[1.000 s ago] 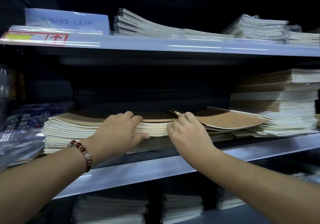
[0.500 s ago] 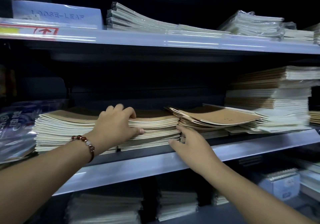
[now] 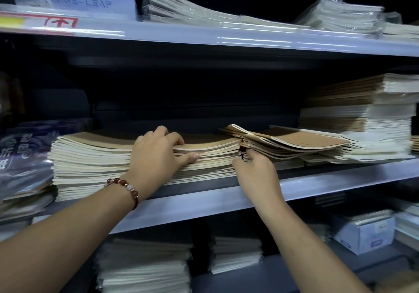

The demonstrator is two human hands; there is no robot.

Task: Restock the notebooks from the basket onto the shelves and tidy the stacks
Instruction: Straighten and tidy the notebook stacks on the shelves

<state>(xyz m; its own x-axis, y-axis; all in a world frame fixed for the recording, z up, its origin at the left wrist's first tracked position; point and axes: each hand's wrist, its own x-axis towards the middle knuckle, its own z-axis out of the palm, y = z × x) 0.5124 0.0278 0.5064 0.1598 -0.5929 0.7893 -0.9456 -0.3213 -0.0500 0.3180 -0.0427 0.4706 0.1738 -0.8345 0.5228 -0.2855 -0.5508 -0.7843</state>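
A wide stack of brown-covered notebooks (image 3: 90,156) lies on the middle shelf (image 3: 317,186). My left hand (image 3: 156,156), with a bead bracelet on its wrist, grips the upper notebooks of this stack: fingers on top, thumb pressed into the front edges. To the right lies a loose, fanned pile of brown notebooks (image 3: 294,140), skewed and leaning on its neighbours. My right hand (image 3: 256,170) reaches to the gap between the two piles, fingertips tucked against the lower edges of the fanned pile; whether it holds any is hidden.
A tall notebook stack (image 3: 362,111) stands at the right of the same shelf. Wrapped packs (image 3: 340,13) and a loose-leaf sign (image 3: 74,2) sit on the top shelf. Purple-covered books (image 3: 22,154) lie far left. More stacks (image 3: 145,267) and a white box (image 3: 365,231) fill the shelf below.
My right hand came down off the top of the fanned pile to its lower front edge at the gap. My left hand stayed on the stack, thumb pressing in.
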